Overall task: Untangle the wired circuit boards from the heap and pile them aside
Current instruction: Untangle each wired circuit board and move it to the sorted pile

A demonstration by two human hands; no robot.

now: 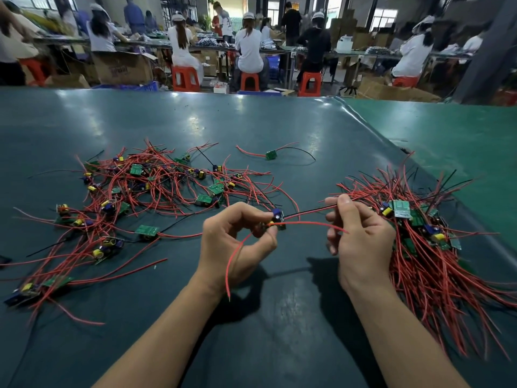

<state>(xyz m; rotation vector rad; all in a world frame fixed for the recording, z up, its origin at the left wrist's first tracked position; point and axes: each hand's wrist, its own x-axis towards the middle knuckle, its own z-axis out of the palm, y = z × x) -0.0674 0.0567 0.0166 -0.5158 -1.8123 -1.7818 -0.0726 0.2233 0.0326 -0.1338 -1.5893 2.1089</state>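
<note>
A big dark green table [167,121] fills the near part of the room. Far off, people sit on red stools [185,78] at long tables [279,50]. Brown boxes [123,68] sit on the floor. Bright windows [386,15] glow at the back.

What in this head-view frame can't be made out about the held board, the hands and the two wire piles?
- Held circuit board: mostly covered by the left hand and its fingers.
- Right hand: its back hides how the black wire is gripped.
- Right pile: boards buried under red wires; the wires run off the right edge.
- Left heap: count unreadable, wires cut by the left edge.
</note>
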